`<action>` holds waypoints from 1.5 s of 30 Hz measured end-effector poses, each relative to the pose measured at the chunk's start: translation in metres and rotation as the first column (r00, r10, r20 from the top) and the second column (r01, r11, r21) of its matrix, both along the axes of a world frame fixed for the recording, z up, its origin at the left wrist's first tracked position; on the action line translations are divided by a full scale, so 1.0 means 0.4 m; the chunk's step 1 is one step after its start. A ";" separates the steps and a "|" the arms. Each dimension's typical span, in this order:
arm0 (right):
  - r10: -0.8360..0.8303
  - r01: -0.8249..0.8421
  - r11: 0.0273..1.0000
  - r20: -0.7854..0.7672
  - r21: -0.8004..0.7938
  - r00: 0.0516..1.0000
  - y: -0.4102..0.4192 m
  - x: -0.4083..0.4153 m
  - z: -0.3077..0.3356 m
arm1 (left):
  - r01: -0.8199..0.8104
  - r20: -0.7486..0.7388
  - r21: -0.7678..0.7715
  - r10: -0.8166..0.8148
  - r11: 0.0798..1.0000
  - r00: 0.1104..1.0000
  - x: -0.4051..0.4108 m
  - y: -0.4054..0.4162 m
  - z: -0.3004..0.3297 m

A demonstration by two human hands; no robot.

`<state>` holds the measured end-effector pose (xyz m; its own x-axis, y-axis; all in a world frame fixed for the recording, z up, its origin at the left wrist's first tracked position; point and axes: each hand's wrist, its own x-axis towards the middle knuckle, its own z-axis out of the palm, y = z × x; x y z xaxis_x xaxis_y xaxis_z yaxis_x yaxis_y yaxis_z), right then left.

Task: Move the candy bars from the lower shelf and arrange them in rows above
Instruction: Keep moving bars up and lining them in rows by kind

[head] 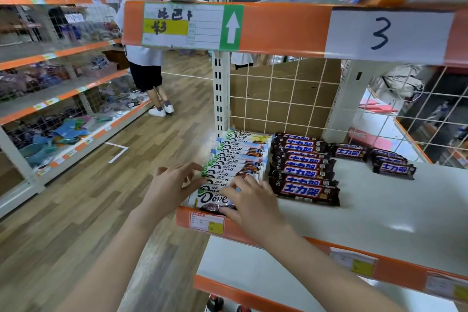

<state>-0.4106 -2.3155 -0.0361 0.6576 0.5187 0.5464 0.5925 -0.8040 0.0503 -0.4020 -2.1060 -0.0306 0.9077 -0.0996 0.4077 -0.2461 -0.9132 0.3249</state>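
A row of white Dove bars lies along the left end of the white shelf. Beside it runs a row of dark Snickers bars, with one single bar and a short stack further right. My left hand touches the left ends of the nearest Dove bars with spread fingers. My right hand rests on the front Dove bar at the shelf's front edge, fingers fairly straight, thumb at the bar's near edge. The lower shelf below shows bare white.
An orange shelf rail with a price label and a paper marked 3 hangs overhead. A wire grid backs the shelf. A person stands in the aisle at another shelving unit on the left. Wooden floor lies between.
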 end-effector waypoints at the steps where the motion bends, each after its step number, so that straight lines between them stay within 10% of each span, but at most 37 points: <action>1: -0.005 0.005 1.000 0.002 -0.002 1.000 0.002 0.000 -0.002 | -0.002 -0.004 -0.002 0.002 1.000 1.000 -0.001 -0.004 0.001; 31: -0.197 0.192 0.980 0.119 0.055 0.973 -0.139 -0.062 -0.002 | -0.130 0.155 0.016 0.126 0.991 0.980 -0.019 -0.081 0.017; 45: -0.522 0.516 0.847 0.017 0.129 0.853 -0.510 -0.382 -0.023 | 0.172 0.104 -0.020 -0.170 0.985 0.980 -0.265 -0.440 0.020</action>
<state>-0.5634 -2.5197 -0.0453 0.7838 0.0407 0.6197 0.0862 -0.9953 -0.0437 -0.5079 -2.2821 -0.0225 0.8320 -0.2367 0.5018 -0.4309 -0.8454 0.3156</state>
